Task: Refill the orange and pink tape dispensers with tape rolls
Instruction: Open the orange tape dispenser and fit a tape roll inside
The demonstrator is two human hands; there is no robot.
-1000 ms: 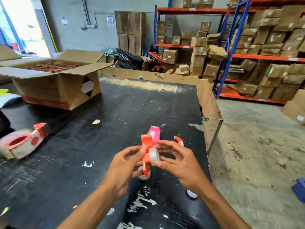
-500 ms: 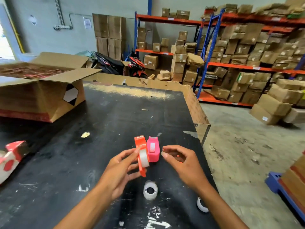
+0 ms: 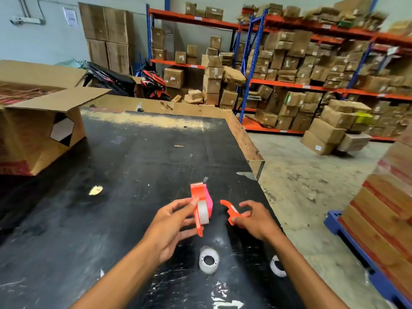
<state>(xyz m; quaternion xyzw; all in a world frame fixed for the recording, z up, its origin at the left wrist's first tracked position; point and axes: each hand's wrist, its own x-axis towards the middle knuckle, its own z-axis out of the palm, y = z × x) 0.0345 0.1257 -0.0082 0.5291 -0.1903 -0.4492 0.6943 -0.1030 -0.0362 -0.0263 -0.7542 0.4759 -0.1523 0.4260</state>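
Note:
My left hand (image 3: 171, 221) holds the orange tape dispenser (image 3: 197, 204) upright above the black table (image 3: 124, 175), with a clear tape roll (image 3: 203, 211) sitting in it. The pink dispenser (image 3: 209, 202) stands on the table just behind the orange one, mostly hidden. To the right, my right hand (image 3: 254, 219) pinches a loose orange dispenser part (image 3: 229, 210), a curved half-shell, a short way from the dispenser. Two white tape rolls lie on the table near me: one (image 3: 209, 259) below the dispenser, another (image 3: 277, 267) half hidden by my right forearm.
An open cardboard box (image 3: 38, 130) stands at the table's left. The table's right edge (image 3: 249, 150) has a cardboard lip, with concrete floor beyond. Stacked boxes on a blue pallet (image 3: 365, 262) rise at the right. Shelving full of cartons lines the back.
The view swung right. My right hand left the dispenser and picked up the loose orange part. My left hand kept the orange dispenser, in front of the pink one.

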